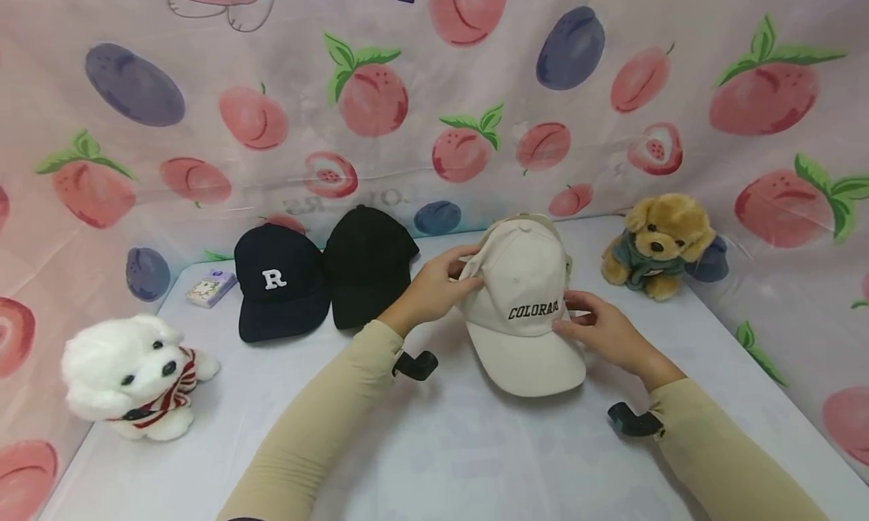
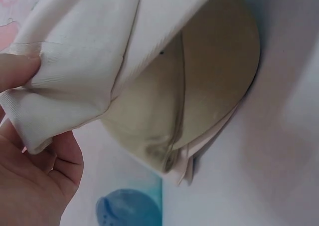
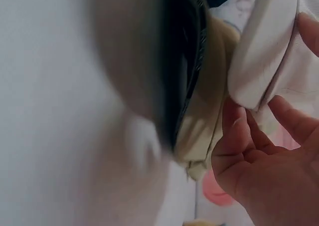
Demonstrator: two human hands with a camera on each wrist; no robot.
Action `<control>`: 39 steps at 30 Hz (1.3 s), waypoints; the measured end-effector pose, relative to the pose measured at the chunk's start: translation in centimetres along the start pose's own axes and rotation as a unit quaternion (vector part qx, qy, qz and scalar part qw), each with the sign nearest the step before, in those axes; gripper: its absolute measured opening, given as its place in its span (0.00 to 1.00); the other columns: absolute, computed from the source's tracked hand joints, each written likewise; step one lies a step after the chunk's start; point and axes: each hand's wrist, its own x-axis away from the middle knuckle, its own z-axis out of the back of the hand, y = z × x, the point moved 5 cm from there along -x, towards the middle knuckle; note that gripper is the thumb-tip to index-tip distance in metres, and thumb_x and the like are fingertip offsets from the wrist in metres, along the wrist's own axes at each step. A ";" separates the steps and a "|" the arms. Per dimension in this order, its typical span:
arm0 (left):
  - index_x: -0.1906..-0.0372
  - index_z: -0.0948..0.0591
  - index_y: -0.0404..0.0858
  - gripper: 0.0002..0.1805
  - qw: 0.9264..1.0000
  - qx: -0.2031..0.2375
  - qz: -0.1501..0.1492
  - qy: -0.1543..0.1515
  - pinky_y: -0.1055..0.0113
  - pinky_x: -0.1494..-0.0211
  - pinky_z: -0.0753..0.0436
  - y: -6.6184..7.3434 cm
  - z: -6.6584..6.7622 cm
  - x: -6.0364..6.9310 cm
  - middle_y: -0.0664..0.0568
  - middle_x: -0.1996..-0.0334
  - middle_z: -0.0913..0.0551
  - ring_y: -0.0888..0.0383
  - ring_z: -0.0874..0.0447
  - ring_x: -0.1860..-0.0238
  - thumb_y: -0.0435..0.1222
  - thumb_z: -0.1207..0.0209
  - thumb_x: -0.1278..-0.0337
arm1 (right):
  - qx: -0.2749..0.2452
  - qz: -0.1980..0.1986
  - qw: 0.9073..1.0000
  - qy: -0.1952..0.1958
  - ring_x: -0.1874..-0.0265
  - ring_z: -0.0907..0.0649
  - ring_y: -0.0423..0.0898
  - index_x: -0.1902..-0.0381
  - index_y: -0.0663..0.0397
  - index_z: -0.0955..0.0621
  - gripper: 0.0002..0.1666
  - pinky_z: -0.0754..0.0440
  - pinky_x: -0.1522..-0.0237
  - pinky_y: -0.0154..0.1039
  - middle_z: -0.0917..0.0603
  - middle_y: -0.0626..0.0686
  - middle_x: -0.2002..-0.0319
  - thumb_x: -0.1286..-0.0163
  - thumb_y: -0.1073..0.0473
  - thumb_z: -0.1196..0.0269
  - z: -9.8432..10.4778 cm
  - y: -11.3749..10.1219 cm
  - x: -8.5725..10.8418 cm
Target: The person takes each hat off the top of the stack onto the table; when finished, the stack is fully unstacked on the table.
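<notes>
A cream baseball cap (image 1: pixel 519 272) with dark "COLORADO" lettering is held up by both hands, its brim towards me. On its left edge, the left hand (image 1: pixel 437 283) pinches the cloth between thumb and fingers. My right hand (image 1: pixel 604 329) grips the cap's right side near the brim, thumb in front and fingers behind. Behind the cream cap a khaki cap (image 2: pixel 149 126) shows in the left wrist view, and the right wrist view shows a khaki cap (image 3: pixel 209 91) with a dark inner band. In the head view the cream cap hides most of what is behind it.
A navy cap (image 1: pixel 281 280) with a white R and a black cap (image 1: pixel 370 268) stand side by side on the left. Near them lie a small purple packet (image 1: pixel 211 288) and a white plush dog (image 1: pixel 136 378). A brown plush dog (image 1: pixel 657 246) sits at the right on the white table (image 1: pixel 475 461).
</notes>
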 end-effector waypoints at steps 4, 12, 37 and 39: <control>0.27 0.31 0.43 0.31 1.000 0.006 -0.007 0.006 0.60 0.48 0.18 0.1 1.4 0.9 0.47 0.50 0.14 0.56 0.16 0.49 0.39 0.37 0.33 | -0.004 0.028 1.000 -0.013 0.45 0.23 0.57 0.25 0.64 0.37 0.47 0.20 0.53 0.44 0.31 0.64 0.31 0.31 0.45 0.33 -0.4 -1.2 0.2; 0.27 0.32 0.42 0.31 0.999 0.005 -0.032 0.033 0.58 0.51 0.16 -0.3 4.3 2.9 0.45 0.51 0.14 0.54 0.15 0.51 0.34 0.38 0.33 | -0.013 0.058 0.997 -0.042 0.54 0.21 0.51 0.27 0.65 0.34 0.44 0.20 0.59 0.37 0.20 0.60 0.49 0.33 0.52 0.30 -2.1 -3.8 0.3; 0.28 0.33 0.37 0.33 0.991 -0.072 0.026 0.107 0.56 0.50 0.20 -2.7 11.9 11.0 0.42 0.52 0.18 0.51 0.19 0.54 0.35 0.36 0.35 | -0.030 0.104 0.988 -0.111 0.61 0.19 0.45 0.30 0.64 0.29 0.43 0.21 0.62 0.41 0.18 0.57 0.51 0.37 0.50 0.28 -11.6 -9.4 -2.2; 0.28 0.33 0.37 0.33 0.989 -0.081 0.036 0.116 0.56 0.49 0.20 -2.9 12.5 11.7 0.42 0.52 0.19 0.51 0.19 0.53 0.36 0.36 0.34 | -0.038 0.107 0.986 -0.122 0.62 0.19 0.45 0.30 0.65 0.29 0.43 0.21 0.63 0.40 0.18 0.57 0.51 0.37 0.52 0.28 -12.3 -9.9 -2.4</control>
